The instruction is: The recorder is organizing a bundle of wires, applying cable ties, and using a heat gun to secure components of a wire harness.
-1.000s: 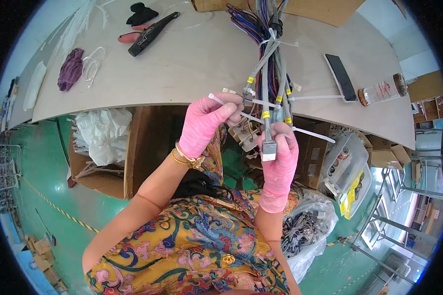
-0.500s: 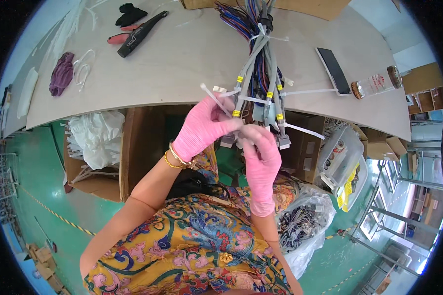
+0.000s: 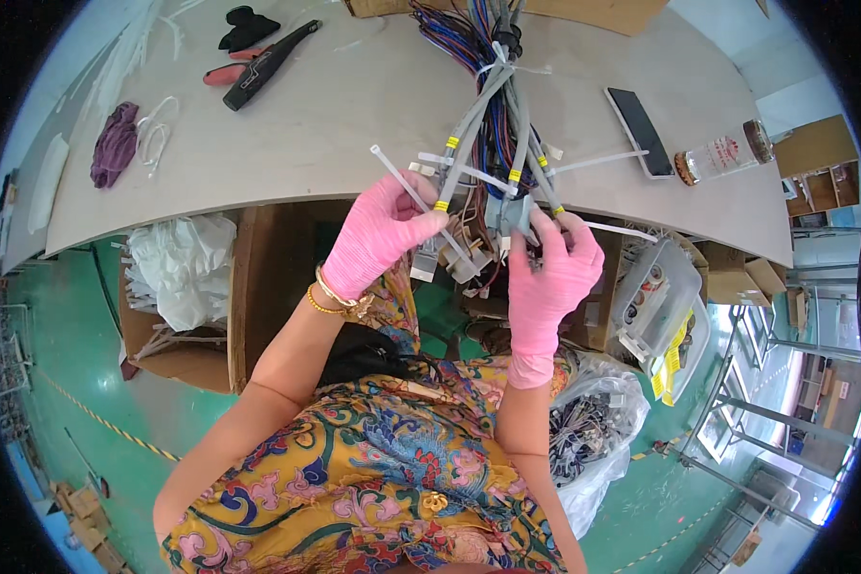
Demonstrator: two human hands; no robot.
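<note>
A wire harness [image 3: 495, 129] hangs over the table's near edge, with grey cables, yellow labels and thin dark, blue and red wires. My left hand [image 3: 378, 239], in a pink glove, pinches a grey cable [image 3: 447, 187] near its yellow label. A loose white cable tie [image 3: 397, 177] slants past those fingers. My right hand [image 3: 555, 277], also pink-gloved, has its fingers curled round another grey cable [image 3: 548, 187] at the right, beside a grey connector [image 3: 509, 212]. Its fingertips are partly hidden. Further white cable ties [image 3: 598, 161] stick out from the cables.
On the table [image 3: 354, 124] lie a black-and-red hand tool [image 3: 268, 69], a purple cloth [image 3: 115, 143], a phone [image 3: 641, 132] and a glass jar [image 3: 724, 156]. Below stand a cardboard box [image 3: 244, 297] with white plastic, clear bins [image 3: 646, 297] and a bag of parts [image 3: 593, 430].
My hands have moved apart. The right one went right and up from beside the left thumb to the right-hand cables, uncovering the connectors between them. The left still holds its cable.
</note>
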